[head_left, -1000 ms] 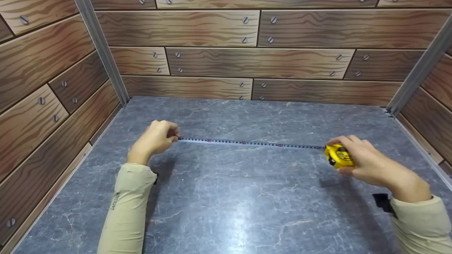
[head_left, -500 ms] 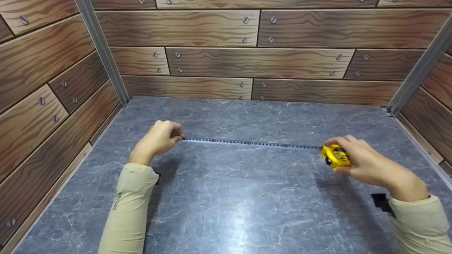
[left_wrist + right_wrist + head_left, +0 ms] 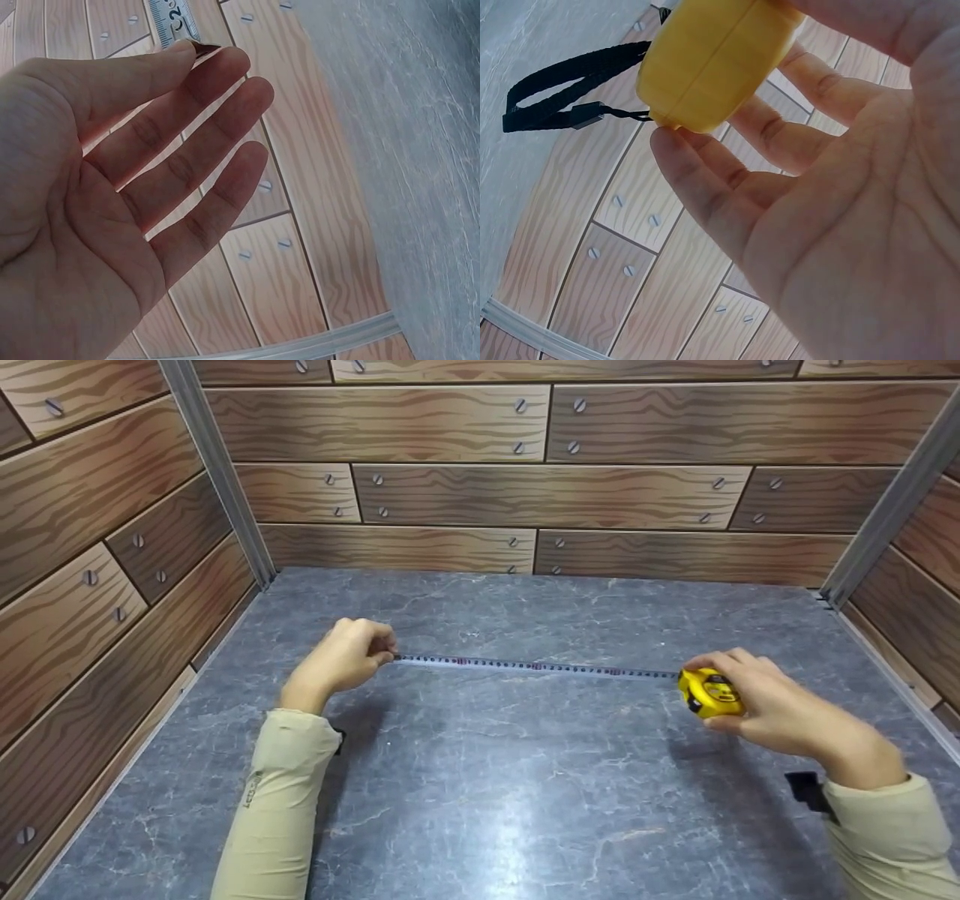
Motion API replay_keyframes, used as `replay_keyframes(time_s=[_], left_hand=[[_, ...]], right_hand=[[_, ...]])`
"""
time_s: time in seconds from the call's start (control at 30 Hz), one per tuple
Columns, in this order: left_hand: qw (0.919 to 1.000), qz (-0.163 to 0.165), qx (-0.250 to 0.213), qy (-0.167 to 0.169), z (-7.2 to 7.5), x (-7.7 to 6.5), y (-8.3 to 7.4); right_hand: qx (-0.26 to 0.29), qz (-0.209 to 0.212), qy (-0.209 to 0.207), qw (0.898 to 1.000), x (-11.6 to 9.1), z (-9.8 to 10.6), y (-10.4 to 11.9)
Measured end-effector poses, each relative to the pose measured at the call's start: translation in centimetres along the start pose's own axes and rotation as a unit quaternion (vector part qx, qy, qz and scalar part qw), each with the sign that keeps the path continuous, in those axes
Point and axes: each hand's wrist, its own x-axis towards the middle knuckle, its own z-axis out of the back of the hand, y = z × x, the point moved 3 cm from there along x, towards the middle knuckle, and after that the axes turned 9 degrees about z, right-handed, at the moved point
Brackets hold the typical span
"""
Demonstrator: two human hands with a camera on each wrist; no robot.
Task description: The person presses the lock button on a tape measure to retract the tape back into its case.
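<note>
A yellow tape measure point(image 3: 709, 694) with black parts is gripped in my right hand point(image 3: 787, 709), fingers and thumb around its case. In the right wrist view a black strap point(image 3: 570, 86) hangs from the yellow case point(image 3: 712, 64). The marked blade point(image 3: 536, 666) stretches leftward, nearly level, above the grey tabletop. My left hand point(image 3: 345, 656) pinches the blade's free end. The left wrist view has the thumb point(image 3: 142, 79) on the metal end hook point(image 3: 204, 49), while the other fingers spread loosely.
Grey marble-patterned tabletop point(image 3: 480, 780) lies under both hands. Walls printed with wood planks point(image 3: 450, 424) and screws enclose the back and sides. Grey metal posts, one at the left corner point(image 3: 217, 472) and another at the right corner point(image 3: 892, 487), rise from the table.
The left hand has moved slightly right and the right hand slightly left. The stretch of blade between them is shorter, with both grips kept.
</note>
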Motion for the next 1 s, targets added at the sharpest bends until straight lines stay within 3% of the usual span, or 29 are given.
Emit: replay_keyframes(time_s=[0.27,1.0], left_hand=[[0.9998,-0.019,-0.002,-0.003,-0.42,0.15,-0.35],[0.9994,-0.031,-0.005,0.012,-0.83,0.26,-0.89]], right_hand=[[-0.008,0.025,-0.023,0.999,0.07,-0.18,0.18],[0.001,0.015,0.002,1.0,0.22,-0.4,0.32]])
